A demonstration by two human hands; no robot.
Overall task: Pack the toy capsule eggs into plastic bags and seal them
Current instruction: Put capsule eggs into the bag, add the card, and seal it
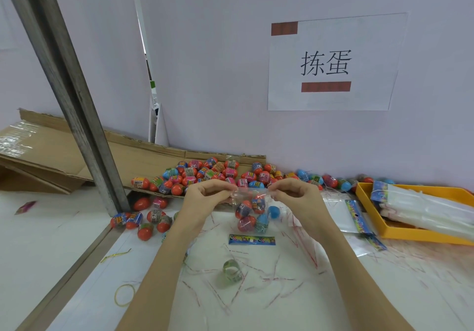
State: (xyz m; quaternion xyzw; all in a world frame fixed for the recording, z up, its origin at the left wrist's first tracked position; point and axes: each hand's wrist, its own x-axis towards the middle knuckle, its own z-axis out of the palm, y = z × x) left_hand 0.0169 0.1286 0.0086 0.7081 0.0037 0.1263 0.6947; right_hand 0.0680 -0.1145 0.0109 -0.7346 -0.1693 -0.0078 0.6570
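Bag mouth stretched between two hands

Plastic bag (252, 211) of eggs hangs above the surface; left hand (205, 197) pinches its top at 9 o'clock, right hand (295, 197) at 3, mouth axis level

a bag (252, 212) hangs between the left hand (205, 197) and right hand (297, 197), with eggs in it. behind lies a pile of eggs (213, 174) on cardboard (143, 156). a tray (392, 235) sits right. a label (252, 240) lies below the bag.
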